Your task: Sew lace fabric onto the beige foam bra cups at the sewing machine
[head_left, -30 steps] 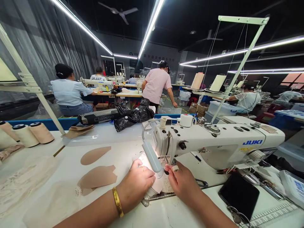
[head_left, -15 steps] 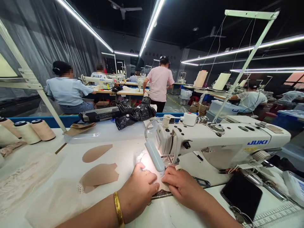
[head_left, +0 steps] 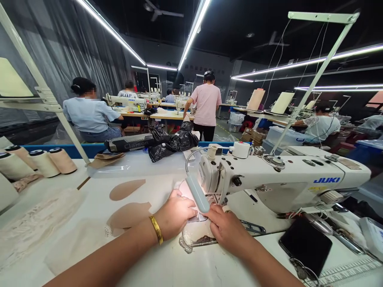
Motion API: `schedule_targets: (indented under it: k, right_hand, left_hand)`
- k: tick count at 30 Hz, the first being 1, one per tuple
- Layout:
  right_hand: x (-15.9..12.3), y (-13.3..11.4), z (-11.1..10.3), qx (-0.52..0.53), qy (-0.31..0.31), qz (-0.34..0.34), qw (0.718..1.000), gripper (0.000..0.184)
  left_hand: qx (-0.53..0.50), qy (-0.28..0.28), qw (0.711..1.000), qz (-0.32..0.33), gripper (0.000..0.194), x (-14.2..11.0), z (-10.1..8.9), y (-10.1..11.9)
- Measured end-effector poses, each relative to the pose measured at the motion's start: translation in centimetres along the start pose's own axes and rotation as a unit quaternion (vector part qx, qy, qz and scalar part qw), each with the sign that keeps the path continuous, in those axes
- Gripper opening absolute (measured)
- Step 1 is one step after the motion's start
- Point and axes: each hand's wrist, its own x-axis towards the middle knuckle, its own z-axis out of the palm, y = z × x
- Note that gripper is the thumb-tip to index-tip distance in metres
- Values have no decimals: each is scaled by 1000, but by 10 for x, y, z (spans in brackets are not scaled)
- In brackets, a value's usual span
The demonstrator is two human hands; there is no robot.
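At the sewing machine (head_left: 281,169), hands (head_left: 174,213) (head_left: 226,224) palms down, angled inward (can't tell their grip)

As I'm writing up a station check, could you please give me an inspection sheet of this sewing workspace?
Surface: white table, brightly lit beneath the lamp on the sewing machine.
Job's things: pale fabric by the lamp, partly hidden; tan pieces lie farther left.
Clutter: lace and thread spools at left; black bags behind; black flat object and ruler at right.
Hands: left hand at the fabric; right hand by the lamp's tip; grips unclear.
Cables: white cords below the machine's arm.
Surroundings: one person in pink standing, another in light blue seated.
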Motion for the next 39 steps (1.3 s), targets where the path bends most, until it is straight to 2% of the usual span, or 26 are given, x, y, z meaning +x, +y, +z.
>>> schedule_targets:
  k: [3, 5, 7, 8, 10, 12, 14, 15, 16, 18, 21, 24, 27, 28, 29, 31, 32, 33, 35, 37, 39]
  right_hand:
    - [0, 0, 1, -8, -4, -3, 1000, 39]
    - [-4, 2, 3, -10, 8, -19, 1000, 40]
    - [-11, 11, 9, -8, 36, -47, 998, 41]
    - [-14, 18, 14, -5, 40, -65, 997, 40]
    - [-17, 36, 25, 6, 54, -85, 995, 34]
    - [-16, 53, 35, 22, 44, -110, 993, 33]
    - [-14, 58, 38, 32, 47, -119, 991, 32]
    - [-12, 56, 36, 34, 52, -122, 991, 32]
    - [-11, 49, 33, 37, 60, -125, 990, 30]
    - [-10, 25, 21, 48, 72, -142, 986, 27]
    - [-13, -28, 0, 85, 75, -183, 976, 26]
    - [-21, -83, -18, 116, 72, -193, 972, 34]
    - [-26, -125, -29, 160, 42, -160, 973, 70]
    - [-26, -135, -31, 186, 42, -139, 972, 75]
    - [-26, -142, -33, 212, 56, -115, 969, 68]
    - [-27, -151, -35, 243, 115, -83, 960, 36]
    - [-29, -154, -36, 240, 149, -82, 956, 23]
    - [-31, -155, -37, 229, 171, -97, 953, 18]
    - [-36, -157, -40, 199, 149, -171, 953, 24]
    - [-43, -156, -42, 184, 80, -246, 948, 34]
    - [-46, -152, -44, 196, 52, -250, 947, 35]
  left_hand:
    - [33, -27, 999, -26, 20, -5, -4, 12]
    - [78, -41, 996, -33, 14, -19, -9, 32]
    - [79, -53, 995, -10, 9, -44, -14, 57]
    - [76, -40, 996, 4, 8, -59, -16, 69]
    - [83, 29, 996, -1, 7, -95, -23, 86]
    - [91, 91, 989, -74, 19, -133, -36, 96]
    - [102, 106, 968, -201, 39, -169, -53, 98]
    - [113, 102, 953, -260, 41, -184, -62, 97]
    - [121, 94, 940, -304, 36, -197, -71, 95]
    - [115, 91, 929, -339, 25, -212, -83, 90]
    - [46, 146, 938, -312, 28, -212, -92, 91]
    - [-60, 212, 939, -265, 24, -190, -101, 99]
    - [-228, 210, 922, -231, 21, -157, -114, 105]
    - [-273, 206, 913, -223, 20, -147, -117, 105]
    - [-296, 208, 905, -222, 19, -137, -120, 105]
    - [-284, 233, 900, -236, 20, -123, -122, 102]
    - [-272, 241, 898, -247, 20, -119, -121, 100]
    - [-273, 244, 894, -259, 21, -116, -119, 98]
    - [-315, 224, 880, -275, 24, -115, -113, 96]
    - [-364, 201, 865, -281, 29, -116, -106, 95]
    - [-368, 197, 861, -290, 25, -119, -99, 95]
